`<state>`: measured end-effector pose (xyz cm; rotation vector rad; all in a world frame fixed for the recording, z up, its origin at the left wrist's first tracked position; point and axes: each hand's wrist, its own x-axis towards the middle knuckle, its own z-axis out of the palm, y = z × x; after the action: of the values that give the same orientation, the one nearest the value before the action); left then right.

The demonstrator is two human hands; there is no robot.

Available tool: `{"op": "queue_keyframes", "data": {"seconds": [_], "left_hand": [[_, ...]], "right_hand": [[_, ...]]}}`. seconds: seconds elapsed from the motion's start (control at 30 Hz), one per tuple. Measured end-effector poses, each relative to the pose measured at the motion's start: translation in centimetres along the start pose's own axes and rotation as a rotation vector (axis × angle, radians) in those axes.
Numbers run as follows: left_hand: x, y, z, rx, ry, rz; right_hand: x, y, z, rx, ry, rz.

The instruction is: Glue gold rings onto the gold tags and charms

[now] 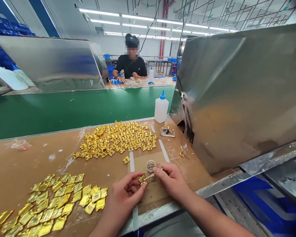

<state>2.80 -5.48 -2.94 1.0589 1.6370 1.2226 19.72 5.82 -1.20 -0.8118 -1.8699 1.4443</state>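
Between the thumb and fingers of my left hand [125, 192] is a small shiny gold piece [142, 179]. My right hand [172, 180] pinches a thin pale stick [151, 176], its tip at the gold piece; I cannot tell whether they touch. Just beyond my fingers stands a small round clear cup [150, 164] with something dark inside. One loose gold piece [126, 160] lies past my left hand, in front of a large heap of gold pieces [120, 136]. Flatter-lying gold pieces [48, 214] spread over the board to the left.
A white squeeze bottle [161, 110] with a blue cap stands at the board's far edge. Sheet-metal hoods rise at right [246, 95] and far left [64, 64]. Beyond the green belt [88, 107], a person [133, 67] sits at another bench. Scissors [182, 154] lie right.
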Motion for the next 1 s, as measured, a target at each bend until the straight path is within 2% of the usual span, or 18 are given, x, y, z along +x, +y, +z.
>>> {"op": "queue_keyframes", "data": {"seconds": [0.33, 0.67, 0.77, 0.9, 1.0], "left_hand": [[-0.2, 1.1, 0.0, 0.061, -0.003, 0.002], [-0.4, 0.9, 0.0, 0.08, 0.002, 0.018], [-0.4, 0.8, 0.0, 0.098, 0.0, 0.029], [-0.3, 0.5, 0.0, 0.106, -0.013, 0.022], [-0.3, 0.3, 0.0, 0.09, -0.025, -0.001]], "right_hand": [[0.1, 0.0, 0.2, -0.06, -0.026, -0.036], [-0.1, 0.1, 0.2, -0.101, -0.041, -0.087], [0.0, 0.0, -0.3, -0.109, 0.016, -0.136], [0.6, 0.1, -0.9, -0.29, 0.144, -0.195], [1.1, 0.4, -0.8, -0.443, 0.091, -0.163]]}}
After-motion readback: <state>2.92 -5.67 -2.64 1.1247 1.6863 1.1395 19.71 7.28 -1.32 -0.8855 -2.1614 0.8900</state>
